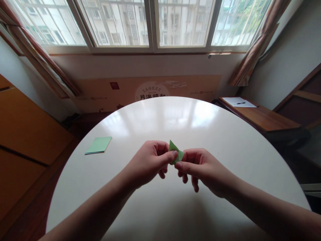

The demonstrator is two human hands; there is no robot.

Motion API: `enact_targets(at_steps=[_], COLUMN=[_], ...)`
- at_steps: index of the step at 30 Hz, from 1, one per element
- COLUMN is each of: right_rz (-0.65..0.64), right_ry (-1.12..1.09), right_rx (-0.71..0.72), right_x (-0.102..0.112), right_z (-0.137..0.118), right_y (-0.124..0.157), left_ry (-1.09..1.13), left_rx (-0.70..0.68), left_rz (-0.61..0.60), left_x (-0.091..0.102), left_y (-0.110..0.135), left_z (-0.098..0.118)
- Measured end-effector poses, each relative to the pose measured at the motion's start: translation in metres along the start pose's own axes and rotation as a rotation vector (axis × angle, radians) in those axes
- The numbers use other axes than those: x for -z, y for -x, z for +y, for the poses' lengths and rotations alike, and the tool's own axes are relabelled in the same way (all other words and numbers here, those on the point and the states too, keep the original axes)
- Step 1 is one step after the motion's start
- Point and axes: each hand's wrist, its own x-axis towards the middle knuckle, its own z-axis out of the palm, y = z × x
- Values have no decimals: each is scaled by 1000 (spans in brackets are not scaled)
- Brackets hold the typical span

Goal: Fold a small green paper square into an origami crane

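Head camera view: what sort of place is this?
Probably a room in a home, judging by the glossy white round-edged table, the long pinkish-brown fabric curtains and the wide glass window.

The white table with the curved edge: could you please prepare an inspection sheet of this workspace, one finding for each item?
Surface: white table, glossy, reflecting window light.
Job's things: small folded green paper, held above the table; light-green paper stack lying on the left side.
Clutter: white sheet with a dark pen-like object, on the brown side table.
Hands: left hand and right hand both pinch the folded paper in their fingers.
Cables: nothing seen for certain.
Surroundings: window, curtains at both sides, printed panel below.
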Motion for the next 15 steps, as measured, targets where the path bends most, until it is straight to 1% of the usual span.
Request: enact_targets(at_steps=[5,10,15], right_rz=[5,52,43], right_ry=[-48,-70,-57], right_rx=[-52,-29,-7], right_x=[2,3,2], right_z=[-2,-3,-1], right_y=[-1,-3,-3], left_ry=[23,4,-25], left_rx=[-30,-31,-52], left_rz=[10,19,21], left_x=[0,2,0], left_y=[-1,-1,1], left_z=[-2,-3,-2])
